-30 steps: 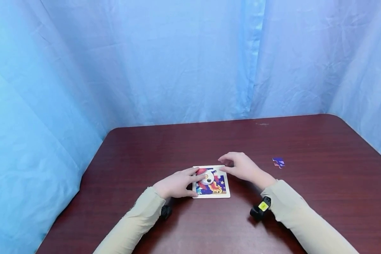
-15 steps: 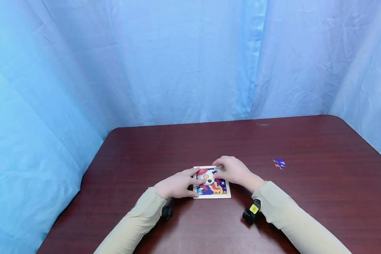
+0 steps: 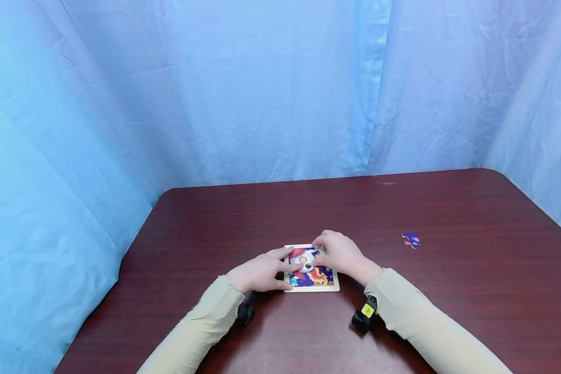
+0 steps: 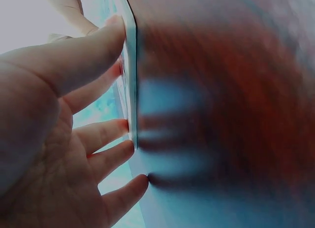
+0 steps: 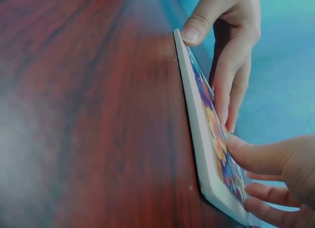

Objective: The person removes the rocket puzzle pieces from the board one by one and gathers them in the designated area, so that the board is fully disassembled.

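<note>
A square jigsaw puzzle (image 3: 310, 280) in a pale frame lies flat on the table, with a rocket picture on dark blue. My left hand (image 3: 262, 271) rests on its left side, fingers spread, thumb near the lower left corner. In the left wrist view the left fingertips touch the puzzle's edge and face. My right hand (image 3: 341, 254) bends over the upper right part. Its thumb (image 5: 237, 142) touches the picture, and other fingers reach the frame's far side. Whether a piece sits between the right fingertips is hidden. A loose puzzle piece (image 3: 411, 239) lies further right.
The dark red-brown table (image 3: 224, 218) extends around the puzzle. Light blue curtains (image 3: 262, 93) hang behind it and along both sides. A black wrist camera (image 3: 245, 312) sits under the left forearm, another black camera (image 3: 362, 319) under the right.
My right hand has moved left and slightly down onto the puzzle's upper right part, covering more of it. The left hand stays in place, and the loose piece has not moved.
</note>
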Demonstrator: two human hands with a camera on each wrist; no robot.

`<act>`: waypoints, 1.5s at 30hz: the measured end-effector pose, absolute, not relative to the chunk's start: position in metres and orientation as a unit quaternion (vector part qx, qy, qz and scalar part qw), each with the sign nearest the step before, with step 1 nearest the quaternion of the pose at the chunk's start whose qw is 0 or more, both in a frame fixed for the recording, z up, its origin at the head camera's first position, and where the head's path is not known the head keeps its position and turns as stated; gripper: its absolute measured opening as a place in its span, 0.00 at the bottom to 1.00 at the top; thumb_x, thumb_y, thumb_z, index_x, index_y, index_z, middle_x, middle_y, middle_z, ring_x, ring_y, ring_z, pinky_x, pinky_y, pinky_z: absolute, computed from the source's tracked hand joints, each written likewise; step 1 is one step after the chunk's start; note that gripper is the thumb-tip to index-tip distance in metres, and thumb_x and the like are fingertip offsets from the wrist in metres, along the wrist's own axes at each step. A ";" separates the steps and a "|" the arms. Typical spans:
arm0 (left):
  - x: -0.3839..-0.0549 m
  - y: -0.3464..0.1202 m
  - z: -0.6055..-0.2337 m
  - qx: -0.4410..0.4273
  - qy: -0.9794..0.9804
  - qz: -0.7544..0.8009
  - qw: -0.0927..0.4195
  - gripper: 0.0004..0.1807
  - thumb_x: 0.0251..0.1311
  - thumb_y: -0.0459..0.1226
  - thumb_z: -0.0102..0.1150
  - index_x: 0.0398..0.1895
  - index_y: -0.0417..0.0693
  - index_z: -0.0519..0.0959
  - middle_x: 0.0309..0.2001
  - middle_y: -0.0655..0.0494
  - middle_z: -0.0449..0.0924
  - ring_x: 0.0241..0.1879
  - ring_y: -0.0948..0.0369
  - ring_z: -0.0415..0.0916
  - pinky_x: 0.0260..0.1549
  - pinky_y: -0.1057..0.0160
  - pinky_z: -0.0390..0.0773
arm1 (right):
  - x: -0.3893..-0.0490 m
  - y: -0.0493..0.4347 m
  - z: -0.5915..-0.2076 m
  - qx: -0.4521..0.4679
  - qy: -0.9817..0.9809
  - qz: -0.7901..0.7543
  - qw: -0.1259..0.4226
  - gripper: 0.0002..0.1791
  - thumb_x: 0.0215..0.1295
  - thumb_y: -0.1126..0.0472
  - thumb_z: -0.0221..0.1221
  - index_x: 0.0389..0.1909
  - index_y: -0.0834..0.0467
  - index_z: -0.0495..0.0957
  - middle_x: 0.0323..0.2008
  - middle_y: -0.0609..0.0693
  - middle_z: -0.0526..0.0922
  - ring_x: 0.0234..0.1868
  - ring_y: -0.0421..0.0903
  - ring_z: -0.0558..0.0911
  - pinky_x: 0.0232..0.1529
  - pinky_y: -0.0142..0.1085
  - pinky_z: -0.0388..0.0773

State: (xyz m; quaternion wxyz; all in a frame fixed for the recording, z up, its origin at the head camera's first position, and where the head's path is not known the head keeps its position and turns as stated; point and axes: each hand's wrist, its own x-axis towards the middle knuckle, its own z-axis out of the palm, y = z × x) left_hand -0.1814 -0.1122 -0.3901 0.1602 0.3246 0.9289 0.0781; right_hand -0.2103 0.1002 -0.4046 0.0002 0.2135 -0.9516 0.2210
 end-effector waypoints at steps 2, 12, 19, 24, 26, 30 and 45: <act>-0.181 -0.112 -0.390 0.322 0.930 0.078 0.161 0.30 0.59 0.48 0.61 0.66 0.58 0.68 0.73 0.49 0.52 0.69 0.52 0.56 0.65 0.56 0.64 | -0.209 0.098 -0.404 0.198 -0.954 0.225 -0.006 0.22 0.47 0.53 0.72 0.41 0.62 0.84 0.36 0.53 0.83 0.36 0.47 0.80 0.43 0.42 0.79; -0.180 -0.112 -0.389 0.324 0.928 0.085 0.159 0.30 0.59 0.47 0.61 0.66 0.59 0.68 0.73 0.48 0.52 0.69 0.52 0.56 0.64 0.56 0.64 | -0.206 0.092 -0.400 0.170 -0.961 0.215 -0.022 0.19 0.49 0.57 0.71 0.42 0.61 0.83 0.37 0.54 0.84 0.37 0.48 0.81 0.44 0.43 0.79; -0.181 -0.111 -0.390 0.319 0.930 0.082 0.160 0.31 0.58 0.48 0.62 0.66 0.61 0.67 0.73 0.48 0.52 0.70 0.51 0.55 0.64 0.56 0.64 | -0.206 0.091 -0.400 0.172 -0.962 0.212 -0.020 0.20 0.49 0.57 0.71 0.43 0.62 0.83 0.36 0.54 0.83 0.36 0.47 0.80 0.43 0.42 0.79; -0.181 -0.111 -0.390 0.321 0.930 0.083 0.161 0.31 0.58 0.48 0.62 0.66 0.60 0.67 0.73 0.48 0.53 0.70 0.51 0.55 0.64 0.56 0.64 | -0.206 0.091 -0.400 0.174 -0.960 0.217 -0.021 0.20 0.49 0.57 0.71 0.43 0.62 0.83 0.36 0.54 0.83 0.36 0.47 0.80 0.43 0.42 0.79; -0.181 -0.112 -0.390 0.325 0.928 0.087 0.160 0.31 0.58 0.47 0.62 0.66 0.59 0.68 0.73 0.47 0.53 0.70 0.51 0.56 0.64 0.55 0.64 | -0.206 0.092 -0.401 0.176 -0.959 0.220 -0.021 0.20 0.49 0.57 0.71 0.43 0.62 0.83 0.36 0.54 0.83 0.35 0.47 0.79 0.43 0.42 0.80; -0.181 -0.112 -0.389 0.331 0.926 0.093 0.156 0.29 0.58 0.46 0.62 0.64 0.54 0.71 0.73 0.46 0.53 0.69 0.50 0.57 0.64 0.55 0.64 | -0.207 0.092 -0.400 0.175 -0.956 0.233 -0.031 0.20 0.49 0.57 0.71 0.43 0.62 0.83 0.35 0.54 0.83 0.35 0.46 0.79 0.42 0.41 0.79; -0.179 -0.110 -0.390 0.310 0.932 0.086 0.168 0.32 0.58 0.48 0.61 0.67 0.61 0.66 0.74 0.48 0.52 0.70 0.51 0.55 0.65 0.54 0.63 | -0.208 0.094 -0.399 0.170 -0.949 0.263 -0.047 0.19 0.49 0.59 0.71 0.43 0.61 0.82 0.32 0.52 0.82 0.32 0.44 0.77 0.39 0.40 0.78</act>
